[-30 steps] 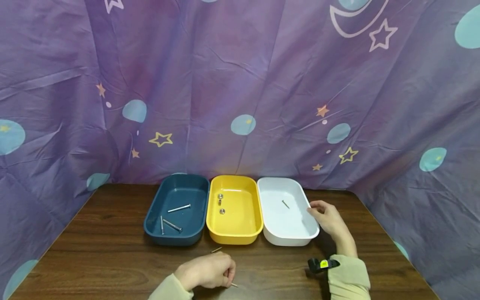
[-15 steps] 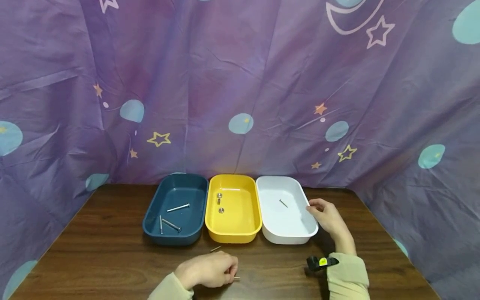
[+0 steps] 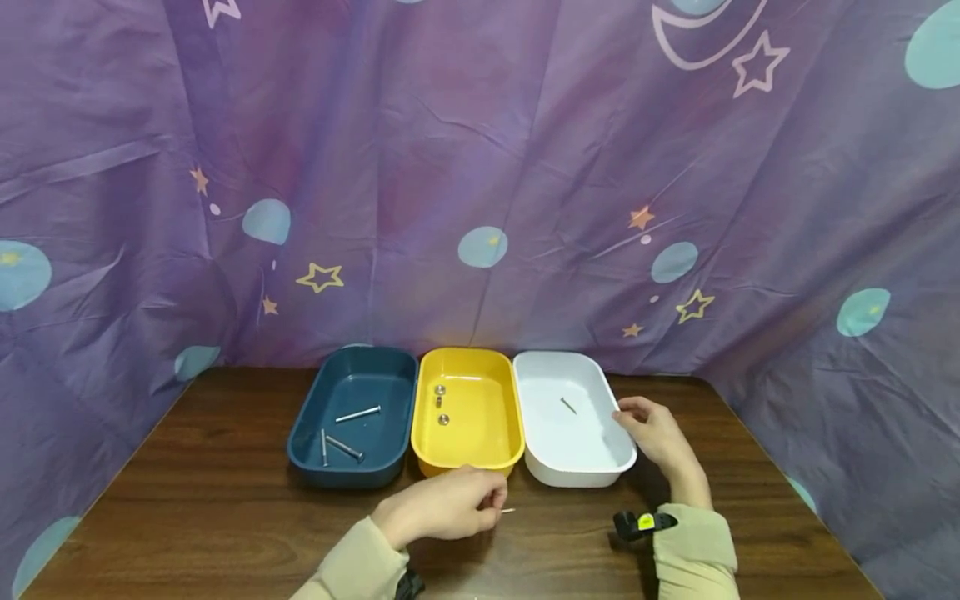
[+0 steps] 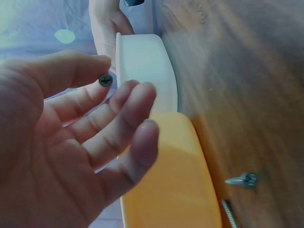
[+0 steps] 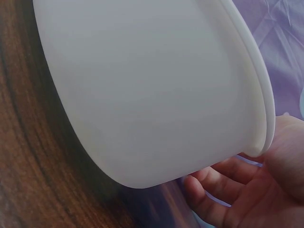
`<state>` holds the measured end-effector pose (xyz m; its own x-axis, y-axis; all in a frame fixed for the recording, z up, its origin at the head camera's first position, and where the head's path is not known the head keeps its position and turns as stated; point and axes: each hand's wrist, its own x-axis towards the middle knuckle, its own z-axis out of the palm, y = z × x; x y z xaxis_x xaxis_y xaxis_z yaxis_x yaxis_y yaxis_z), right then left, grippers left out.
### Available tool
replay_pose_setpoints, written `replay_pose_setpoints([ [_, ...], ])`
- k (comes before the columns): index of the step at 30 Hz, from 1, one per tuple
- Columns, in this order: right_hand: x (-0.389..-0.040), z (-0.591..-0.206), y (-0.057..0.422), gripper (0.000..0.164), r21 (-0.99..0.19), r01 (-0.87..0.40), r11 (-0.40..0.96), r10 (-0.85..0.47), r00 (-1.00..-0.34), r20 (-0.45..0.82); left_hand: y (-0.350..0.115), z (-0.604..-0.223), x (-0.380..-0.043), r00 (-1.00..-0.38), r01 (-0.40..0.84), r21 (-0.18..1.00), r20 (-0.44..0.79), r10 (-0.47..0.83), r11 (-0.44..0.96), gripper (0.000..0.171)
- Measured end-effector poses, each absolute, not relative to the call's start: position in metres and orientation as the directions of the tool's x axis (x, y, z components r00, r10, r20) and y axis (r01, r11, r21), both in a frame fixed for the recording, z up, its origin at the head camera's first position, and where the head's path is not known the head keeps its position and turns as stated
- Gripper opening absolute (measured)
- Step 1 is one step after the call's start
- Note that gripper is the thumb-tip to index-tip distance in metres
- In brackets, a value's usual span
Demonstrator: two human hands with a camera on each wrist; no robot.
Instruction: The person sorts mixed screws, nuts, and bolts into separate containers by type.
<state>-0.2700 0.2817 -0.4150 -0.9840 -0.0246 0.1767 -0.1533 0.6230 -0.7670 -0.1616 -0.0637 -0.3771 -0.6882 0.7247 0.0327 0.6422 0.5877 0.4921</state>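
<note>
My left hand (image 3: 450, 504) pinches a small screw (image 3: 507, 510) between thumb and index finger, just in front of the yellow tray (image 3: 480, 454). Its cross-slotted screw head (image 4: 105, 80) faces the camera in the left wrist view, while the other fingers are loosely bent. My right hand (image 3: 656, 433) holds the right rim of the white tray (image 3: 577, 479), thumb at the rim and fingers outside below it, as the right wrist view shows. One thin screw (image 3: 568, 406) lies inside that tray.
Left of the yellow tray stands a dark blue tray (image 3: 352, 479) with three long bolts. Several small nuts (image 3: 443, 420) lie in the yellow one. On the wooden table (image 3: 187, 517), a loose screw (image 4: 244, 180) lies near another threaded piece (image 4: 229, 213). A patterned curtain (image 3: 420, 167) hangs behind.
My left hand has lifted the screw and moved forward and right, toward the yellow tray's front. It now covers the table screw seen earlier. The right hand stays on the white tray.
</note>
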Motion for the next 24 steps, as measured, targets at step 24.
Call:
replay_pose_setpoints([
  [24, -0.272, -0.416, 0.283, 0.032, -0.819, -0.149, 0.555, -0.021, -0.986, 0.165, -0.011, -0.339, -0.22, -0.636, 0.744, 0.368, 0.133, 0.76, 0.558, 0.016],
])
